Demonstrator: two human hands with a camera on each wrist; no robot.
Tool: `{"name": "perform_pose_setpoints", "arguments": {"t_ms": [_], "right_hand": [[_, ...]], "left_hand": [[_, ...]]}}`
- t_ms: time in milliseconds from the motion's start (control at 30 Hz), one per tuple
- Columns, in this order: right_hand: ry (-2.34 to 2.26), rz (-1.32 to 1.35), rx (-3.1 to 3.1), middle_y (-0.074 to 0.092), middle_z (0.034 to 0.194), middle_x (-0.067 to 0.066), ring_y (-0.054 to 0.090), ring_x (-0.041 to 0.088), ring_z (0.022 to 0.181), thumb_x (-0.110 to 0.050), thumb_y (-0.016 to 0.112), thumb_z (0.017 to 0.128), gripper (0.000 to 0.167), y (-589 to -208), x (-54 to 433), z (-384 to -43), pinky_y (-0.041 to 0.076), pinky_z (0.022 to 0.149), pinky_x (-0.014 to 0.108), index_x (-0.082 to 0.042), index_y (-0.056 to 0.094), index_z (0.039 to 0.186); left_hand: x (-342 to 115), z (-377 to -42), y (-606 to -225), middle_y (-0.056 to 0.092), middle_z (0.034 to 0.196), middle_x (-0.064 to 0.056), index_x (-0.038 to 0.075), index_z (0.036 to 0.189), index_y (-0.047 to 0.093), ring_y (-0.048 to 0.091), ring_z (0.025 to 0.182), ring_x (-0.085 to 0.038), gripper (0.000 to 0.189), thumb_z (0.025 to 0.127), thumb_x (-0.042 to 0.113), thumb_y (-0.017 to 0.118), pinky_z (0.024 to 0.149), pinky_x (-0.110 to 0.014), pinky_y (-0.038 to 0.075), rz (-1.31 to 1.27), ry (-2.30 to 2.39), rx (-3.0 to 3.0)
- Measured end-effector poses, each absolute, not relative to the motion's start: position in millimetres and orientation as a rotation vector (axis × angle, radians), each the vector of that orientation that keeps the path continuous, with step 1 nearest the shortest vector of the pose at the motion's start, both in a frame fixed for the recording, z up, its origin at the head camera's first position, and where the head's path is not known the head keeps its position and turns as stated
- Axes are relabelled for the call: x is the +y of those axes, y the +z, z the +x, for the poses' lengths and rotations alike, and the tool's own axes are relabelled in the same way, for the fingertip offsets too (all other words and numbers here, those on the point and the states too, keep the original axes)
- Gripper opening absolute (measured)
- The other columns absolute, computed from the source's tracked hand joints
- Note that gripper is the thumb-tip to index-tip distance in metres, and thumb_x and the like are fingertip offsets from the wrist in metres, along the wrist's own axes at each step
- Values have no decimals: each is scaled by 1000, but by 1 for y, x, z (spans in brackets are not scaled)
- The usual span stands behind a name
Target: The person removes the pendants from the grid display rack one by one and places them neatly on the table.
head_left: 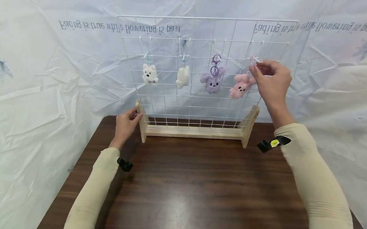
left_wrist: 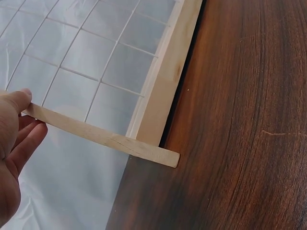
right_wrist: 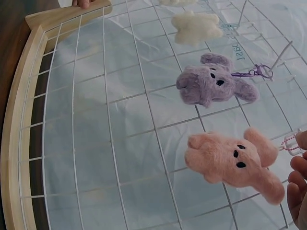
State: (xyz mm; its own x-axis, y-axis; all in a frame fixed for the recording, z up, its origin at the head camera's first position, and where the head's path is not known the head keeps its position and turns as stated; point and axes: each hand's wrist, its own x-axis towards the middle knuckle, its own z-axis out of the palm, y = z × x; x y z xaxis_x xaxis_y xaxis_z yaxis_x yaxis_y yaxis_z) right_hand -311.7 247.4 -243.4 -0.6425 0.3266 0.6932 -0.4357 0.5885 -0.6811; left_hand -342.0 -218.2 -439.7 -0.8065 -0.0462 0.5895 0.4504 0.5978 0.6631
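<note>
My right hand pinches the ring or strap at the top of a pink plush keychain, close to a hook on the white wire grid rack. In the right wrist view the pink plush has long ears and hangs by a pink-and-white loop at the fingertips, which partly hide it. My left hand holds the edge of the rack's wooden left support between thumb and fingers. To the left of the pink plush hang a purple plush keychain, a white plush turned away and a white dog plush.
The rack's wooden base bar stands at the back of a dark brown wooden table. Behind it hangs a pale printed cloth. Several white hooks project from the grid's upper part, and the right wooden support stands below the right hand.
</note>
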Motion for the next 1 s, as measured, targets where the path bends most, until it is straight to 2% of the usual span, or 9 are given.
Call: {"name": "perform_pose_setpoints", "arguments": {"t_ms": [233,467,1000], "right_hand": [[1127,74,-1950,76,97,6,62,-2,81,-31,83,88,33,-245,245,-314,50,79,15,-5,80,107],[1130,77,-1941,69,87,-10,62,-1,79,-36,82,88,35,-245,245,-317,48,77,15,-5,79,104],[1127,69,-1946,69,86,-9,62,0,78,-30,78,92,29,-241,243,-317,49,76,15,-5,80,105]], "left_hand": [[-219,-342,-440,73,115,-25,-8,122,70,74,102,-37,35,96,15,74,85,-47,61,-315,-1170,-2261],[-218,-343,-440,73,116,-24,-7,122,70,74,102,-36,34,96,16,74,85,-47,61,-306,-1149,-2273],[-219,-341,-437,73,115,-24,-7,122,71,74,101,-36,34,96,16,74,84,-47,61,-312,-1149,-2278]]}}
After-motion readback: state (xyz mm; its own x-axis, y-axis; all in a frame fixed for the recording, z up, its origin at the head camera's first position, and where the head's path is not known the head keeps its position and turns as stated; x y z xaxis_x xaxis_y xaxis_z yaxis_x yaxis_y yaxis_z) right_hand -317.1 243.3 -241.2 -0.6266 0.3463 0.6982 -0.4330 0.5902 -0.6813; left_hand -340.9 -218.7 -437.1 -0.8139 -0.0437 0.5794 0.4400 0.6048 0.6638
